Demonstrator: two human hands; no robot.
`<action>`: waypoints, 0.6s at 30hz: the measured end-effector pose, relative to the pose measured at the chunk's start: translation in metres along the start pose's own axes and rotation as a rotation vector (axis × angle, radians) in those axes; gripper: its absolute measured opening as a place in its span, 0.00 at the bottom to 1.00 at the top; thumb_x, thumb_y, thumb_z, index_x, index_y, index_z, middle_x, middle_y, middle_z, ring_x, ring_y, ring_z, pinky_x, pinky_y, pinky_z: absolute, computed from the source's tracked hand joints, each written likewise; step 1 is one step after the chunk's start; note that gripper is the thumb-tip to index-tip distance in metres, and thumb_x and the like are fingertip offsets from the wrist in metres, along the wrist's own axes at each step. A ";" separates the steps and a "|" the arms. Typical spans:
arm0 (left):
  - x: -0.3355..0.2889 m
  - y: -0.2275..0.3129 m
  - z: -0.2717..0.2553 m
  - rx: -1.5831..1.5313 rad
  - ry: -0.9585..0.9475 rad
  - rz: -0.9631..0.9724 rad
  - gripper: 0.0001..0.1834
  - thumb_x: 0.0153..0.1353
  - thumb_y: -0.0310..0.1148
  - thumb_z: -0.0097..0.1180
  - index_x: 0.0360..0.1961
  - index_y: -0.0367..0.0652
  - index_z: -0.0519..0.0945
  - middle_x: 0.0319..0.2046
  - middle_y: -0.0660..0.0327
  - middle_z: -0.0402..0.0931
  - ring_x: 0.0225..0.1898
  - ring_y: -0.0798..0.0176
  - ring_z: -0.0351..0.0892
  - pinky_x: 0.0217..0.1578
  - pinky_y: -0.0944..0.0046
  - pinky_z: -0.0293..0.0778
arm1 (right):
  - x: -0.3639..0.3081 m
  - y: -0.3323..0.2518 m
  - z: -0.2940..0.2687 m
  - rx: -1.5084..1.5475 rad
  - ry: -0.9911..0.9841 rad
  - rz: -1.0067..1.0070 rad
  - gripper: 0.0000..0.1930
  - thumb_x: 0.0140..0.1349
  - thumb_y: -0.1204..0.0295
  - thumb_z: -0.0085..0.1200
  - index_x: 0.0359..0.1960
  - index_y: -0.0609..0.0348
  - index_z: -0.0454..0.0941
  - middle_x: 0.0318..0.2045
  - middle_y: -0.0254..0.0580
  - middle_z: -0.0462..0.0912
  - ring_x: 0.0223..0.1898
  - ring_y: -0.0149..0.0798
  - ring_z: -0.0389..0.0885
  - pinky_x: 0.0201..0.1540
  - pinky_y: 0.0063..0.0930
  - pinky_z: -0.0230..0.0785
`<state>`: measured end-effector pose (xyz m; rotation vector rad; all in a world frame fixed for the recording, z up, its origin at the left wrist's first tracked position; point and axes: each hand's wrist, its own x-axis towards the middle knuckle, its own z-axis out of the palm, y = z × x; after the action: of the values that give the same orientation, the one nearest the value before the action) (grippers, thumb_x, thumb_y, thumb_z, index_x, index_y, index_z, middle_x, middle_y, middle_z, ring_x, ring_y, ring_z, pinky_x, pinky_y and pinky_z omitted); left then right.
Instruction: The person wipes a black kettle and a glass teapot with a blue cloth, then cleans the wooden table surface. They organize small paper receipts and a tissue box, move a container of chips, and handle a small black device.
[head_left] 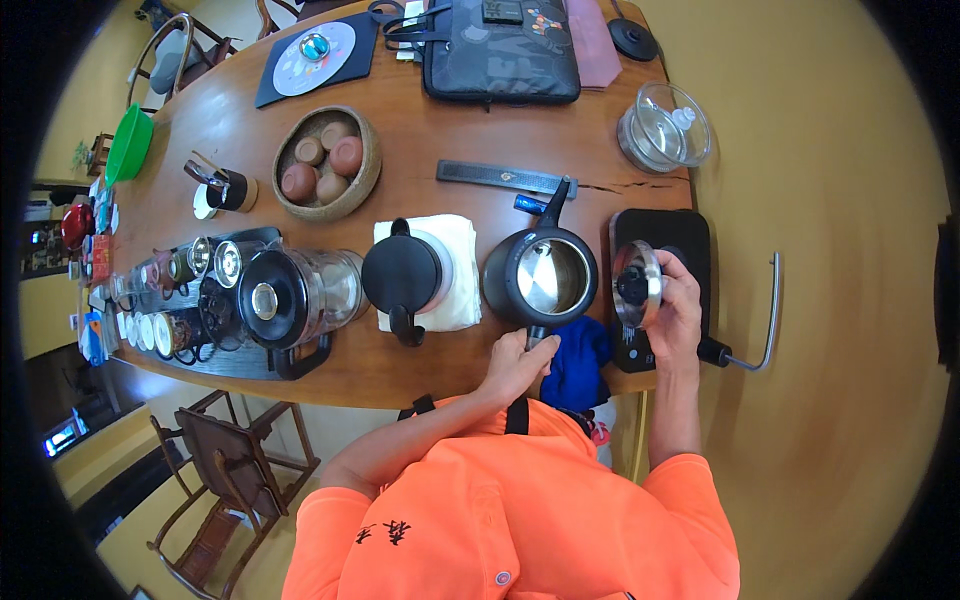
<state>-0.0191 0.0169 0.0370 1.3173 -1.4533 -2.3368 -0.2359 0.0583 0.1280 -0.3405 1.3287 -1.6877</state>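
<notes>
At the frame's centre, the left hand [522, 364] is clamped on the handle of the lidless black kettle [541, 275], near the table's [420, 140] lower edge. Right of centre, the right hand [678, 305] grips a metal lid [636, 285] above the black hot plate [685, 235]; a gap separates lid and kettle, and floor [830, 220] spreads along the right side.

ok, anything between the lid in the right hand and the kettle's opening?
Nothing visible. The right hand holds the lid just right of the open kettle; the left hand is at the kettle's handle, clear of the opening.
</notes>
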 end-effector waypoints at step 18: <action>0.015 -0.027 0.007 -0.015 0.010 0.037 0.25 0.58 0.54 0.55 0.24 0.41 0.81 0.21 0.62 0.79 0.26 0.64 0.79 0.32 0.63 0.72 | 0.010 0.042 0.067 -1.261 -0.207 -0.557 0.18 0.48 0.69 0.65 0.40 0.61 0.76 0.36 0.49 0.73 0.35 0.52 0.79 0.36 0.40 0.74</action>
<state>-0.0245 0.0293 0.0085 1.2853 -1.4412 -2.3099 -0.1742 0.0104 0.1138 -1.6668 2.1071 -0.9155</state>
